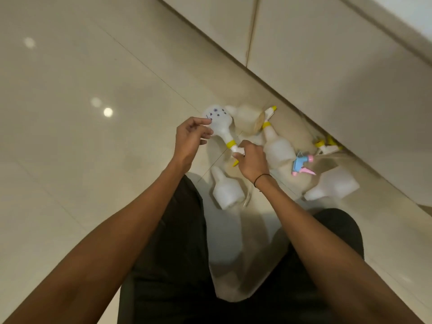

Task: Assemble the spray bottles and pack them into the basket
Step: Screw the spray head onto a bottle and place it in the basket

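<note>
My left hand (pixel 190 136) touches the body of a white spray bottle with purple dots (pixel 218 121), fingers loosely curled against its side. My right hand (pixel 251 157) is closed on that bottle's white spray head just below its yellow collar (pixel 232 143). On the floor lie a bare white bottle (pixel 225 189), a second bare bottle (pixel 333 185), a bottle with a yellow collar and head (pixel 277 145), and another white bottle (pixel 247 119) behind. No basket is in view.
A loose blue and pink spray head (pixel 302 166) and a yellow and white spray head (pixel 326 146) lie near the white cabinet base (pixel 327 73). Glossy floor tiles (pixel 81 101) spread to the left. My dark-clad legs (pixel 177 253) sit below.
</note>
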